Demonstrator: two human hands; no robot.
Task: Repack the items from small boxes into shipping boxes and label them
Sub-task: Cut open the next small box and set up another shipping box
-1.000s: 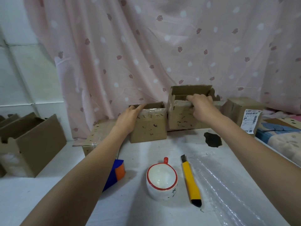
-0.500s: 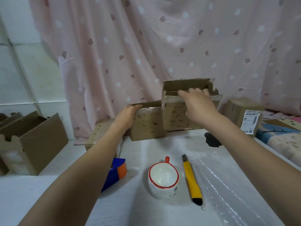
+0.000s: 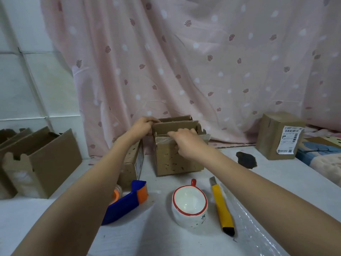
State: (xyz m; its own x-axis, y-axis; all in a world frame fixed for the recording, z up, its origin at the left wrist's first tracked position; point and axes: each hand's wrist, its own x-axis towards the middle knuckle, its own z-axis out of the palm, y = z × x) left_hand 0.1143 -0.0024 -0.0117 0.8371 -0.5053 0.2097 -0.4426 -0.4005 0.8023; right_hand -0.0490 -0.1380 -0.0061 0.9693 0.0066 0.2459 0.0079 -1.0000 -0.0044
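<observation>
Both my left hand (image 3: 143,126) and right hand (image 3: 186,143) gripped the open brown cardboard box (image 3: 177,156), with the red-rimmed white ceramic cup (image 3: 190,204) unpacked and one labelled brown carton (image 3: 280,135) apparently finished.

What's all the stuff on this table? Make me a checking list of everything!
Surface: white table, dark stain.
Job's things: open speckled box; mug; labelled box.
Clutter: yellow cutter, blue tape dispenser, plastic wrap, open boxes on the left.
Grippers: left hand grips a flap; right hand holds the front rim.
Cables: nothing seen.
Surroundings: pink curtain.
</observation>
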